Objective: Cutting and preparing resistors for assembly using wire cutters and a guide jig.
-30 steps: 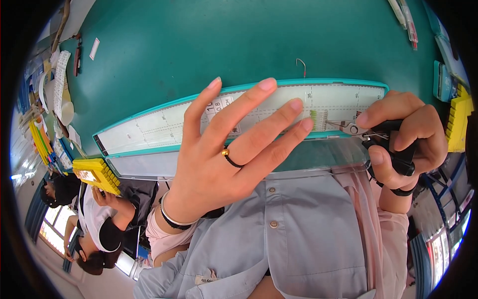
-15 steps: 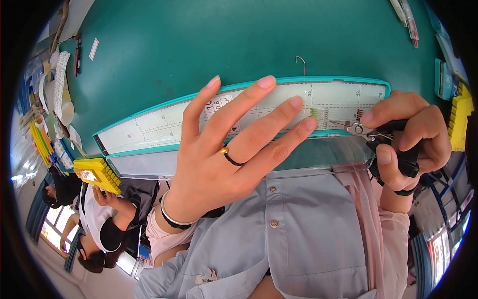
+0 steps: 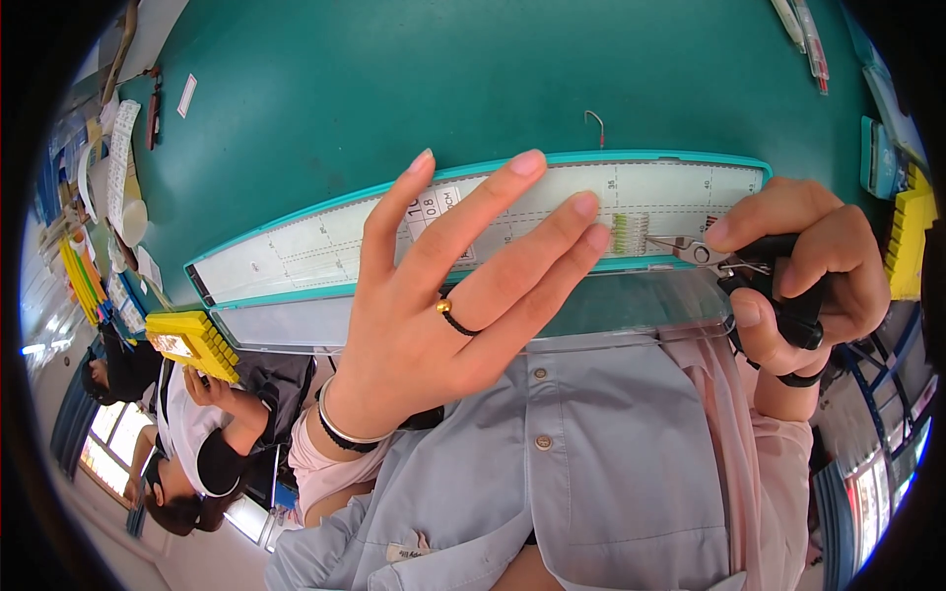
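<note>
A long narrow case [image 3: 562, 158] with a teal rim and a white ruled insert lies on the table. In it, a row of fine hooks [image 3: 631, 233] with green shanks sits at the right part of the insert. My left hand [image 3: 424, 286] rests across the middle of the case with fingers outstretched; the lower fingertips lie just left of the hooks. My right hand [image 3: 818, 266] grips small black-handled pliers [image 3: 698, 253], their tips at the right side of the row. I cannot tell whether the tips touch a hook. Dark red bits [image 3: 709, 224] show under the right fingers.
A single loose hook [image 3: 597, 128] lies beyond the case on the green table [image 3: 394, 89]. The clear lid [image 3: 631, 305] hangs open on the near side. Yellow racks [image 3: 192, 345] [image 3: 909, 241] stand at left and right. A co-worker [image 3: 212, 424] sits at the left. Pens [image 3: 810, 44] lie far right.
My left fingertips have drawn slightly left, uncovering more of the green hooks. The pliers in my right hand have shifted a little left along the row.
</note>
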### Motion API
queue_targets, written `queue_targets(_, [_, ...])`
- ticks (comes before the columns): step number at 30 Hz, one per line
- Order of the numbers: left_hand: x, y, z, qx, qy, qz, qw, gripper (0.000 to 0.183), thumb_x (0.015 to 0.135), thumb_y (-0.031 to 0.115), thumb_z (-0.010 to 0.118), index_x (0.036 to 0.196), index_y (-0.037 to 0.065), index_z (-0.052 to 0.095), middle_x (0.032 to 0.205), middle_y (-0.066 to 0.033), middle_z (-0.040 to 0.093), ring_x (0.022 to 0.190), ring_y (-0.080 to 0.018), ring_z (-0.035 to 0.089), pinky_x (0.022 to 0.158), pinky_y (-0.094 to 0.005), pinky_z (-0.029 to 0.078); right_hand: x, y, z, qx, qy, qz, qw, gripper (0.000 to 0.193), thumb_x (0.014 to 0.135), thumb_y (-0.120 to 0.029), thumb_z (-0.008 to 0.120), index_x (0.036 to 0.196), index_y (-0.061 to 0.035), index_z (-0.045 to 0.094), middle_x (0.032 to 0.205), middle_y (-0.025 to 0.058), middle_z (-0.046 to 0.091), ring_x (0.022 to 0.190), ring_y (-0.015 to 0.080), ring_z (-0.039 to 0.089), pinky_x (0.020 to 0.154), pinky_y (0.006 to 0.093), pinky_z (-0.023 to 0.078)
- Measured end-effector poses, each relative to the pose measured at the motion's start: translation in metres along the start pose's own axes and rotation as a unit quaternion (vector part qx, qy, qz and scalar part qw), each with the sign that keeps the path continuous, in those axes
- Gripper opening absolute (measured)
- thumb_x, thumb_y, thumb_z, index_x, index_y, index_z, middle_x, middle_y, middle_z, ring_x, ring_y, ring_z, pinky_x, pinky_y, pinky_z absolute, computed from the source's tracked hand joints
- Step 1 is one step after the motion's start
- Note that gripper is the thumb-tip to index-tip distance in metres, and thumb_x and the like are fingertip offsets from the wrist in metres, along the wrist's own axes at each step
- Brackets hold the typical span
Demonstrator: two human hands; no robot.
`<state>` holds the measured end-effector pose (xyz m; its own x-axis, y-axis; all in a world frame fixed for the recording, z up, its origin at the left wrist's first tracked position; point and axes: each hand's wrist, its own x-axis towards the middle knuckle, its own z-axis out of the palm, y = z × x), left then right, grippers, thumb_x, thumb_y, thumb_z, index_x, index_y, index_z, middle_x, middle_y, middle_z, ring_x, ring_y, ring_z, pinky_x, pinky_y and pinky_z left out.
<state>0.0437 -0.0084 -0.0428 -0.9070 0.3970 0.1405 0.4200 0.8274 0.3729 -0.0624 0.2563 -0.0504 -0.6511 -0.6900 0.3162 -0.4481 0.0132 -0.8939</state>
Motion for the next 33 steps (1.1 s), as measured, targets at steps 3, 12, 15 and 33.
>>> queue_targets(3, [0.0001,-0.0006,0.0011,-0.001,0.011,0.009,1.000,0.067,0.054,0.023,0.076,0.120,0.018,0.075,0.132,0.0036,0.066,0.130,-0.0306,0.056,0.112,-0.0564,0.037,0.0012,-0.0012,0.0013,-0.001,0.012,0.005,1.000,0.029,0.084,-0.012,0.076,0.088,-0.0085,0.047,0.096,0.0246,0.071,0.072,0.0176,0.060,0.065,0.0296,0.048])
queue_targets(12, [0.0013,-0.0001,-0.0010,0.000,0.006,0.007,1.000,0.067,0.054,0.022,0.076,0.120,0.019,0.075,0.132,0.0041,0.065,0.129,-0.0298,0.056,0.110,-0.0553,0.038,0.0010,-0.0019,0.0016,-0.005,0.011,0.015,1.000,0.031,0.083,-0.012,0.077,0.088,-0.0088,0.046,0.095,0.0250,0.071,0.072,0.0177,0.060,0.065,0.0294,0.048])
queue_targets(15, [0.0008,0.0001,0.0008,0.003,0.010,0.005,1.000,0.067,0.053,0.019,0.075,0.121,0.020,0.075,0.132,0.0046,0.065,0.129,-0.0291,0.056,0.109,-0.0547,0.039,0.0025,-0.0020,0.0049,0.021,0.014,0.007,1.000,0.032,0.083,-0.011,0.077,0.088,-0.0090,0.046,0.095,0.0246,0.070,0.072,0.0171,0.060,0.065,0.0292,0.048])
queue_targets(33, [-0.0007,-0.0005,0.0044,0.006,0.008,-0.006,1.000,0.078,0.048,0.008,0.070,0.122,0.030,0.074,0.134,0.0093,0.061,0.132,-0.0256,0.052,0.110,-0.0526,0.037,-0.0009,-0.0076,0.0032,0.015,0.046,0.050,0.998,0.031,0.083,-0.013,0.075,0.089,-0.0091,0.045,0.094,0.0241,0.070,0.074,0.0187,0.061,0.067,0.0304,0.049])
